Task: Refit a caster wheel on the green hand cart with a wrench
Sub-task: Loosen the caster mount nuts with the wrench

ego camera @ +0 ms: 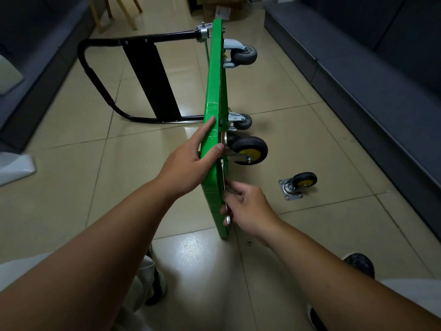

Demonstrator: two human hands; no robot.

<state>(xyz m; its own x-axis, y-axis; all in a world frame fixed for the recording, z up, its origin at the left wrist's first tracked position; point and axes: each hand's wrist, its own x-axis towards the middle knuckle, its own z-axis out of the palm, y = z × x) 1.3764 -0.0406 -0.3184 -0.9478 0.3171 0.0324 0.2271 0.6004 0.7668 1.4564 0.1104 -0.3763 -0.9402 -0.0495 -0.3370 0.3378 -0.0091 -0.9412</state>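
The green hand cart [212, 91] stands on its long edge on the tiled floor, with its black folded handle [102, 89] lying to the left. My left hand [193, 154] grips the cart's upper edge, thumb over the rim. My right hand [248, 206] holds a silver wrench [228, 219] against the cart's underside near its close end. A black and yellow caster [249, 150] is fixed just above that spot. A loose caster wheel [298, 185] with a metal plate lies on the floor to the right.
Two grey casters [243, 54] [242, 120] sit on the cart's far end. A small nut [249, 242] lies on the tiles near the cart's close corner. Dark sofas [372, 75] line both sides. Wooden chair legs [112, 10] stand at the back left. My shoes [359, 263] are below.
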